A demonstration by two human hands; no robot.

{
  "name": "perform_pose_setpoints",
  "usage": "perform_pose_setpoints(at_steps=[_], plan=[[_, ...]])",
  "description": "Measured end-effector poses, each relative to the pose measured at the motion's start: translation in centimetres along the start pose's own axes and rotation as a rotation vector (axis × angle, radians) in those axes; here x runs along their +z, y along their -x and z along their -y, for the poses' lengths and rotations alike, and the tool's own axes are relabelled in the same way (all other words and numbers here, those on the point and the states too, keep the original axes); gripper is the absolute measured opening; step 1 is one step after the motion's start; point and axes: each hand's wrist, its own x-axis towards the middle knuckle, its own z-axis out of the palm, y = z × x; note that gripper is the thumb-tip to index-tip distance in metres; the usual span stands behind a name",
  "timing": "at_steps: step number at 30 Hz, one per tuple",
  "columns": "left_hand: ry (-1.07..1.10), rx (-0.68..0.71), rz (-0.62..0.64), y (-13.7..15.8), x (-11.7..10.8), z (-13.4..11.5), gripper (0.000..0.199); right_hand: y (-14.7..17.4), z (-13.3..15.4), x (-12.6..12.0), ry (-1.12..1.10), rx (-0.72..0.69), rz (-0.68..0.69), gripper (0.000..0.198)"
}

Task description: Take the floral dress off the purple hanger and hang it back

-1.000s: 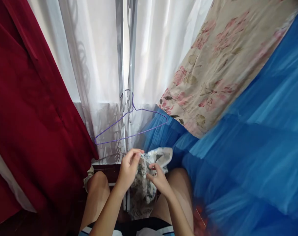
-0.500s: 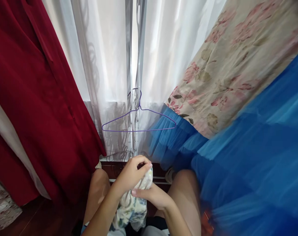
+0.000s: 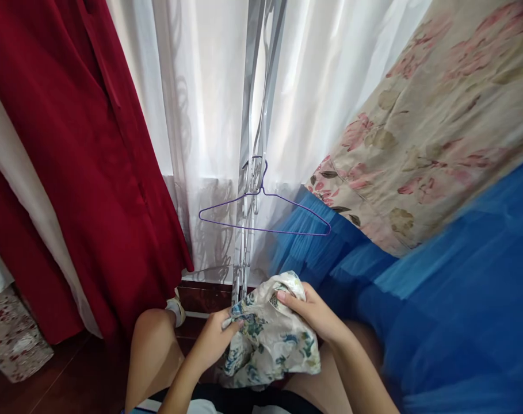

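Note:
A piece of white cloth with a blue and green floral print (image 3: 270, 339) is spread, creased, between my hands above my lap. My left hand (image 3: 220, 333) pinches its left edge between thumb and fingers. At the upper right of the cloth, my right hand (image 3: 313, 307) grips a fold, thumb on top and fingers mostly hidden behind. What kind of item the cloth is, I cannot tell. Beyond my hands, a purple wire hanger (image 3: 265, 230) hangs bare on a metal stand, touched by neither hand.
The upright metal stand (image 3: 252, 109) rises in the middle before white curtains (image 3: 209, 98). Long red cloth (image 3: 101, 172) hangs at left. Beige floral fabric (image 3: 408, 155) and blue tulle (image 3: 464, 287) hang close on the right. The floor (image 3: 71, 379) is dark reddish brown.
The cloth was bunched between my crossed hands; now my hands are apart, left and right, and it is opened out between them. The view has shifted slightly left.

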Motion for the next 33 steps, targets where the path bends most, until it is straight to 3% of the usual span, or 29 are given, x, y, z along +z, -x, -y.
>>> perform_pose_setpoints(at_steps=[4,8,12,14,17,21,27,30,32,33], plan=[[-0.139,0.055,-0.103,-1.3,-4.5,0.2,0.033,-4.0,4.1,-2.1,0.427,-0.198,-0.078,0.034],[-0.243,0.089,0.016,-3.0,-10.1,-1.0,0.038,-10.1,6.6,-3.2,0.716,-0.438,-0.112,0.029],[-0.718,0.244,0.103,-5.1,-16.2,-2.9,0.028,-13.9,5.9,-4.0,1.052,-0.365,-0.266,0.042],[-0.957,0.312,0.041,-6.2,-18.9,-4.1,0.026,-14.2,4.9,-4.4,1.109,-0.316,-0.283,0.047],[-1.155,0.39,-0.119,-7.7,-21.5,-6.6,0.037,-13.4,3.7,-4.4,1.1,-0.331,-0.274,0.048],[-1.19,0.511,-0.216,-9.0,-21.1,-11.5,0.031,-11.7,3.6,-3.4,1.113,-0.324,-0.326,0.046],[-0.849,0.605,-0.084,-10.8,-14.8,-17.0,0.019,-10.1,4.0,-1.5,1.01,-0.316,-0.249,0.045],[-0.732,0.609,-0.276,-11.9,-12.0,-17.8,0.02,-8.5,4.0,-1.9,0.887,-0.387,-0.233,0.039],[-0.725,0.643,-0.407,-12.5,-11.2,-17.6,0.022,-7.0,4.0,-3.0,0.766,-0.481,-0.292,0.034],[-0.735,0.672,-0.432,-12.8,-11.0,-17.5,0.019,-6.2,3.9,-3.7,0.709,-0.522,-0.338,0.042]])
